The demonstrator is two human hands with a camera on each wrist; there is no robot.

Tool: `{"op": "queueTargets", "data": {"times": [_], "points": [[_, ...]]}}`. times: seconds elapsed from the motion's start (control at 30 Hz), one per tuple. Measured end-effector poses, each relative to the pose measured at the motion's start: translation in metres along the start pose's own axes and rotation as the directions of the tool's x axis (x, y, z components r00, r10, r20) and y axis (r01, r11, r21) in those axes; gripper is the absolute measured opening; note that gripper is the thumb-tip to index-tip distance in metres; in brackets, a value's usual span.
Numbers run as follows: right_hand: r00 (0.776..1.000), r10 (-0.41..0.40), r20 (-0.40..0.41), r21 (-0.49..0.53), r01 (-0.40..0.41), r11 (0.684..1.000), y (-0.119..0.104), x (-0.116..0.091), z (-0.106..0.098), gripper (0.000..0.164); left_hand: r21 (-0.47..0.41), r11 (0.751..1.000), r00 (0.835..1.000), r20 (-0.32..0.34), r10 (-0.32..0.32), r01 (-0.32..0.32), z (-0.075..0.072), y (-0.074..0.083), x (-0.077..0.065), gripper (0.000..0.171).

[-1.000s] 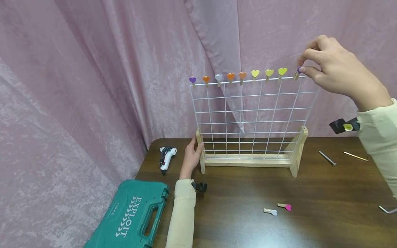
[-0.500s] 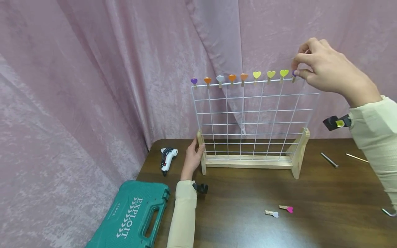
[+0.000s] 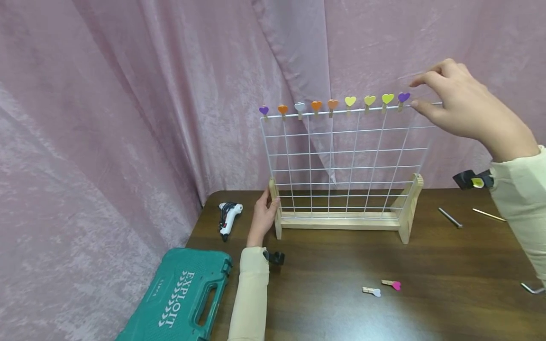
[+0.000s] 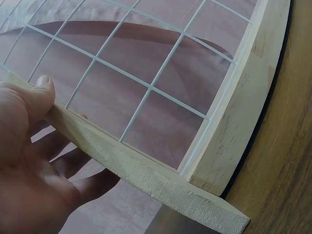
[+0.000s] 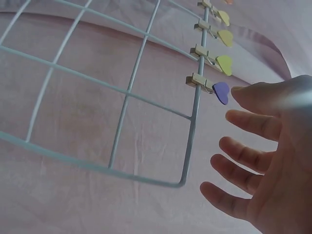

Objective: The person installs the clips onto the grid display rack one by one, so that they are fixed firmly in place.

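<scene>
My right hand (image 3: 473,106) is beside the rack's top right, thumb and fingers apart with nothing between them. Just left of its fingertips, a small wooden peg with a purple heart (image 3: 404,97) is clipped on the top wire. In the right wrist view that purple heart (image 5: 221,92) sits close to the thumb tip. A row of heart pegs, purple, orange, white and yellow, runs left along the white wire grid (image 3: 350,151). My left hand (image 3: 262,215) grips the left upright of the wooden stand (image 3: 341,226); in the left wrist view the thumb and fingers straddle the wood (image 4: 146,173).
Two loose pegs, one with a white heart (image 3: 372,291) and one with a pink heart (image 3: 391,284), lie on the table (image 3: 320,284). A glue gun (image 3: 230,220) and green case (image 3: 179,293) are at left. A bolt (image 3: 450,218) and thin metal rods (image 3: 489,215) lie at right.
The right hand slid the purple heart peg left along the top wire, then let go and drew back to the right. The left hand stays on the stand.
</scene>
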State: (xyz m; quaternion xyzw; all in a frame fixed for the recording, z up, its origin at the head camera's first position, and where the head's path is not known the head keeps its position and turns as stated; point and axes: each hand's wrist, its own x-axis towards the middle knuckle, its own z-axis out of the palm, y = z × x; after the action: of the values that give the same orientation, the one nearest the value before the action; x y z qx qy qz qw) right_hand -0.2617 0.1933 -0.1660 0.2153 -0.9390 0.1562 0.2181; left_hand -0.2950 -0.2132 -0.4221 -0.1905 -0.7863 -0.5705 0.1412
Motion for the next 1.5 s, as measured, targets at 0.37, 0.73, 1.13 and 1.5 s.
{"op": "queueTargets", "data": {"times": [0.37,0.73,1.13,1.5], "points": [[0.991,-0.057,-0.121,0.0,0.058,0.998,0.004,-0.039,0.016,0.038,0.009,1.0,1.0,0.007,0.009,-0.009,-0.002,-0.001,0.002,0.048],[0.979,-0.116,-0.166,0.047,0.125,0.991,0.0,-0.084,0.047,0.036,0.011,1.0,1.0,-0.003,-0.004,0.004,-0.002,-0.002,0.001,0.048],[0.977,-0.164,-0.138,0.07,0.175,0.982,-0.005,-0.138,0.095,0.035,0.021,1.0,1.0,0.011,0.01,-0.01,-0.003,0.003,0.002,0.049],[0.983,-0.17,-0.063,0.087,0.175,0.981,-0.006,-0.176,0.142,0.03,-0.009,1.0,1.0,0.022,-0.016,0.016,0.001,0.005,-0.003,0.05]]}}
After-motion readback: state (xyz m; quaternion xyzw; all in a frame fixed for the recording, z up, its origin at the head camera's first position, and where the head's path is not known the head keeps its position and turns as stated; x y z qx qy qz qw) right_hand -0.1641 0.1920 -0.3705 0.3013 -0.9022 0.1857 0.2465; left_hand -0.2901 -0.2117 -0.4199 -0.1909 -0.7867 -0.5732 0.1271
